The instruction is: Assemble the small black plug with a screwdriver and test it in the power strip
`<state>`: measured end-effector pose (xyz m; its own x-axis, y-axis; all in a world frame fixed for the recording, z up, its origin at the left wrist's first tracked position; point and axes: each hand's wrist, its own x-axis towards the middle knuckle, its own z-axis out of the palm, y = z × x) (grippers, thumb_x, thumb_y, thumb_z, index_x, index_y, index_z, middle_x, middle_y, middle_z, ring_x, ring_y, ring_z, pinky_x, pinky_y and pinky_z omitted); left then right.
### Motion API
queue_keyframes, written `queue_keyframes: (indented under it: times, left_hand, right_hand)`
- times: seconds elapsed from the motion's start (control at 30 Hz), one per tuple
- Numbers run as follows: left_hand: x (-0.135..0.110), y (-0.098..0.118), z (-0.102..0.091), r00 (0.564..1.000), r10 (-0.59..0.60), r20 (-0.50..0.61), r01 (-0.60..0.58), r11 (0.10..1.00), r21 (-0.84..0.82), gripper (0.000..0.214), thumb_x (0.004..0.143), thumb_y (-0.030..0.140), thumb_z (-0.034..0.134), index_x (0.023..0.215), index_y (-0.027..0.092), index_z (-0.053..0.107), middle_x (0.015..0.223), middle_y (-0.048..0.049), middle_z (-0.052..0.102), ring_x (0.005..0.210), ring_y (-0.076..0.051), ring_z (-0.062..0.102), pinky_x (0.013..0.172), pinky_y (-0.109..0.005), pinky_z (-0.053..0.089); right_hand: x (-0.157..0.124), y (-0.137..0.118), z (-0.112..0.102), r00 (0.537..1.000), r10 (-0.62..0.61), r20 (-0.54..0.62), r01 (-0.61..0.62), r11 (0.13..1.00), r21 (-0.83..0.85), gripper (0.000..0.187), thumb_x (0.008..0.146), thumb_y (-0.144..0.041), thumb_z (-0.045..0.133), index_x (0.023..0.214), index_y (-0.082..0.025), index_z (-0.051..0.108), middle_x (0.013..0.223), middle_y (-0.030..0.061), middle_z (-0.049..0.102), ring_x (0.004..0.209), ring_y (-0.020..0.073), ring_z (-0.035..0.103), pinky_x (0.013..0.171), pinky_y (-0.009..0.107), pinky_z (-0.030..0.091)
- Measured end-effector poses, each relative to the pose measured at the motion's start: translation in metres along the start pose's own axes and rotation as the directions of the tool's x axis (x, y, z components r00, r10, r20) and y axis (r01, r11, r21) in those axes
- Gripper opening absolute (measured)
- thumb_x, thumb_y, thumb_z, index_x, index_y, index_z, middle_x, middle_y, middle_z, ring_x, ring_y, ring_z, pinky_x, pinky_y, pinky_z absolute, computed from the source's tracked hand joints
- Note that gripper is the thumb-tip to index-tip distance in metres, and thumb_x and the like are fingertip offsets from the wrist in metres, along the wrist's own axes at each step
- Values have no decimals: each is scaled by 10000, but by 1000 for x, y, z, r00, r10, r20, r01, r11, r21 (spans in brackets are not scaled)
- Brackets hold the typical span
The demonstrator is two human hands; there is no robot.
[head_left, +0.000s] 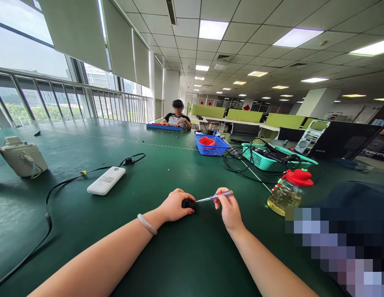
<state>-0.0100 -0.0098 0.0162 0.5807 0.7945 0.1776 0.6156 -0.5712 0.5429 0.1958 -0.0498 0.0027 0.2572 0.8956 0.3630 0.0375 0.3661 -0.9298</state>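
Observation:
My left hand (175,205) is closed around a small black object (188,203) that rests on the green table (167,255). My right hand (228,209) pinches a thin screwdriver (214,197) with a clear purple handle. Its metal tip touches the black object from the right. Both forearms reach in from the bottom edge, and a pale bangle sits on my left wrist.
A white power bank (106,180) with a black cable (49,198) lies to the left, a beige bag (22,157) beyond it. A red-lidded glass jar (289,192) stands right, with blue (211,145) and teal (274,159) baskets behind. A person (177,115) sits at the far end.

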Motion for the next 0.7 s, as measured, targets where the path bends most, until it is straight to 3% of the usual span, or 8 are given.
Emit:
queue_keyframes:
  times: [0.2, 0.43, 0.53, 0.7]
  left_hand:
    - [1, -2, 1, 1000, 11, 2, -11, 1000, 1, 382, 712, 314, 694, 1094, 295, 697, 1003, -38, 690, 1070, -256, 540, 944, -372, 455]
    - [1, -5, 3, 1000, -3, 9, 4, 1000, -17, 408, 716, 309, 689, 1125, 315, 688, 1010, -44, 664, 1074, -244, 543, 956, -365, 460]
    - [1, -6, 4, 1000, -8, 11, 9, 999, -34, 405, 715, 298, 692, 1120, 308, 690, 1027, -46, 654, 1062, -235, 555, 949, -347, 465]
    - [2, -9, 4, 1000, -7, 27, 8, 998, -59, 412, 716, 300, 706, 1128, 306, 689, 1039, -43, 642, 1029, -224, 577, 940, -335, 467]
  right_hand:
    - [1, -1, -4, 998, -52, 44, 54, 998, -38, 125, 814, -332, 532, 762, -218, 539, 575, -40, 504, 515, 129, 459, 523, 268, 381]
    - [4, 1, -7, 997, -27, 66, 29, 999, -36, 123, 807, -336, 526, 762, -223, 544, 567, -41, 503, 531, 139, 462, 558, 285, 397]
    - [8, 2, -9, 997, -25, 75, 30, 997, -69, 155, 791, -366, 572, 755, -215, 582, 632, -13, 556, 621, 165, 522, 642, 312, 448]
    - [14, 6, -13, 997, 25, 73, -26, 999, 19, 286, 758, -476, 663, 832, -212, 584, 802, 39, 664, 792, 224, 624, 793, 390, 498]
